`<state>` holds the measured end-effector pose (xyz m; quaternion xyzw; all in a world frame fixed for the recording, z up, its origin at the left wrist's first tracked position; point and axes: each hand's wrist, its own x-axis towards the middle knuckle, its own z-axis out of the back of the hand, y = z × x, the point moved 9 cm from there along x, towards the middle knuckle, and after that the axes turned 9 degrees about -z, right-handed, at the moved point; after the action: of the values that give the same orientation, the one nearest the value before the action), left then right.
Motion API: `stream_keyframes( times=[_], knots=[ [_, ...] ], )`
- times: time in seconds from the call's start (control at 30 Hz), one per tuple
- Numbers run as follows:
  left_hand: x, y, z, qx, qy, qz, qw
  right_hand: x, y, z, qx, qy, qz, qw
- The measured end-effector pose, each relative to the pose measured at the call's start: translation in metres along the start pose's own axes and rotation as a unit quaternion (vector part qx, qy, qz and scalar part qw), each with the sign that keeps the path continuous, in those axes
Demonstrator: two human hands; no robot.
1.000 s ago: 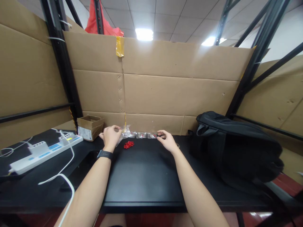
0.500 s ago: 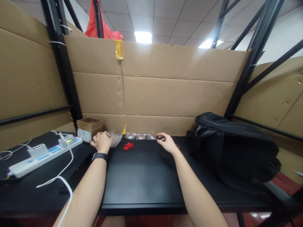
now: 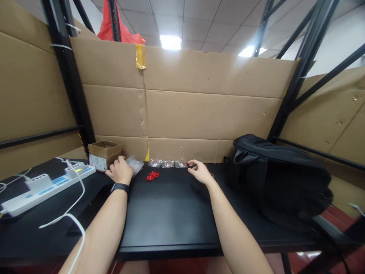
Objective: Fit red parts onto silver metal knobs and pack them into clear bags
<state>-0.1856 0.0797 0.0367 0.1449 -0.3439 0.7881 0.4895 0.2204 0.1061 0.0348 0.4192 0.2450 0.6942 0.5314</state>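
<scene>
My left hand (image 3: pixel 119 171), with a black watch on its wrist, lies curled on a crumpled clear plastic bag (image 3: pixel 134 165) at the back left of the black table (image 3: pixel 168 213), next to a small cardboard box (image 3: pixel 103 154). My right hand (image 3: pixel 199 171) rests with fingers curled at the right end of a row of small clear packets (image 3: pixel 167 163) that hold red bits; its fingertips touch or pinch the last packet. A small heap of red pieces (image 3: pixel 153 176) lies on the table between the two hands.
A white power strip (image 3: pixel 45 184) with white cables lies at the left. A black backpack (image 3: pixel 281 179) fills the right side of the table. Cardboard walls (image 3: pixel 205 102) and black rack posts close in the back and sides.
My left hand has carried the clear plastic bag leftward from above the red heap and set it down beside the cardboard box. My right hand has stayed at the packets.
</scene>
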Motion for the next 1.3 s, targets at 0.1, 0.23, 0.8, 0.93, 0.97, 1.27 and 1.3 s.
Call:
stream_keyframes(
  times=[0.1, 0.23, 0.8, 0.93, 0.97, 1.27, 1.3],
  knots=[
    [-0.001, -0.007, 0.007, 0.012, -0.013, -0.013, 1.000, -0.002, 0.002, -0.001, -0.052, -0.005, 0.019, 0.998],
    [-0.006, -0.023, 0.021, 0.017, -0.039, -0.042, 0.998, -0.007, 0.003, -0.018, -0.192, 0.001, 0.034, 0.981],
    [-0.056, -0.140, 0.028, -0.106, -0.011, -0.302, 0.947, -0.002, -0.026, -0.062, -0.310, 0.108, -0.082, 0.941],
    [-0.070, -0.156, 0.019, -0.129, 0.028, -0.360, 0.924, 0.000, -0.025, -0.050, -0.323, 0.116, -0.109, 0.933],
    [-0.072, -0.157, 0.018, -0.131, 0.034, -0.365, 0.921, -0.001, -0.023, -0.046, -0.324, 0.118, -0.109, 0.932],
    [-0.081, -0.166, 0.008, -0.162, 0.074, -0.393, 0.902, -0.004, -0.009, -0.029, -0.243, 0.096, 0.016, 0.965],
    [-0.083, -0.168, 0.007, -0.168, 0.081, -0.399, 0.898, -0.004, -0.010, -0.032, -0.238, 0.104, 0.018, 0.966]
  ],
)
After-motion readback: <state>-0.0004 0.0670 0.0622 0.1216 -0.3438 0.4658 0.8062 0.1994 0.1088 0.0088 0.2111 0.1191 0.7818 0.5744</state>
